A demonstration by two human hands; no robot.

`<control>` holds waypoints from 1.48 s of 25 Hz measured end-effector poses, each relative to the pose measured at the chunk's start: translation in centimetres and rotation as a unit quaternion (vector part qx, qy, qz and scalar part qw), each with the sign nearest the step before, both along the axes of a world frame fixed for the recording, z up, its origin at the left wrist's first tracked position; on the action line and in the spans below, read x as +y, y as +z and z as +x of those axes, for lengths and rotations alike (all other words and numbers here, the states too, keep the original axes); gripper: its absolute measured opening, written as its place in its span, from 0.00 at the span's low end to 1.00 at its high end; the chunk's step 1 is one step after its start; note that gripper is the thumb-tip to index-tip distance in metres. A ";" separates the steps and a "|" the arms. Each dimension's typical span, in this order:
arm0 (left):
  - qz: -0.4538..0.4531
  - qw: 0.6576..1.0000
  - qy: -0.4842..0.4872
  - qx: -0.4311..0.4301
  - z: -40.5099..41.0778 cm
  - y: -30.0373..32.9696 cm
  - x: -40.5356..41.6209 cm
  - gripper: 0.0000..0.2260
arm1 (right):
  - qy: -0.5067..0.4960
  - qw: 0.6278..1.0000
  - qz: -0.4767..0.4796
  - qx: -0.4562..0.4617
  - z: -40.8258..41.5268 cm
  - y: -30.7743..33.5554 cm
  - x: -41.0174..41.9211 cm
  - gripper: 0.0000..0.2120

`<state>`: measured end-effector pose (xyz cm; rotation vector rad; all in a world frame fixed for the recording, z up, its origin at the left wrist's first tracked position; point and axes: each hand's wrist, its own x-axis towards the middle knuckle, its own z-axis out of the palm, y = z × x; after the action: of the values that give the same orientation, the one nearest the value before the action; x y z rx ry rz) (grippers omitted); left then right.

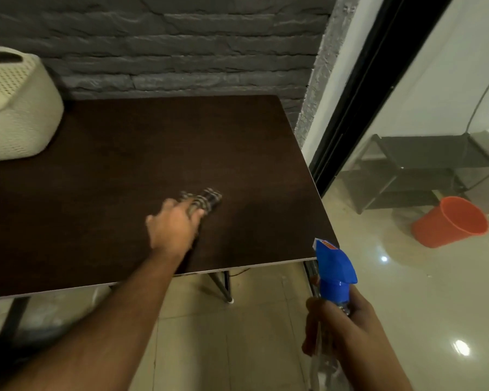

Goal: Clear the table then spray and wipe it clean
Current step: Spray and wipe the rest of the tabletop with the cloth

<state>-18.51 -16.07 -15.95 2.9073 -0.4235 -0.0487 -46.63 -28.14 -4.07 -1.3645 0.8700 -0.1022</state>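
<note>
— What's in front of you?
— I see the dark surface [124,165], a cream basket [14,105] at its far left corner.
— And the hands?
— My left hand [172,230] presses a checked cloth [206,200] mid-surface, grip blurred. My right hand [339,328] is wrapped round the spray bottle [335,273] off the near right corner.

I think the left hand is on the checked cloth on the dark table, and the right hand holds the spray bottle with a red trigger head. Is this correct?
Not quite. In the head view the spray bottle has a blue trigger head, not red. The rest stands: the left hand is on the checked cloth on the dark table, and the right hand holds the bottle.
</note>
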 end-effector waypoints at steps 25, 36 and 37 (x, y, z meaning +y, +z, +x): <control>0.022 0.994 0.099 0.045 -2.7 1.9 9.9 0.19 | 0.193 0.976 -0.059 -0.076 10.8 6.4 3.3 0.13; 0.028 0.996 0.087 0.020 5.0 1.6 21.7 0.18 | 0.244 0.964 -0.016 -0.103 22.9 7.5 12.0 0.21; 0.030 0.984 0.169 0.039 7.1 1.6 24.2 0.18 | 0.247 0.962 -0.023 -0.112 24.5 7.3 12.8 0.20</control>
<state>-11.39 8.13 -14.39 2.9812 0.0873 -0.1244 -22.12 -15.29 3.25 -1.5431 0.3232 0.1083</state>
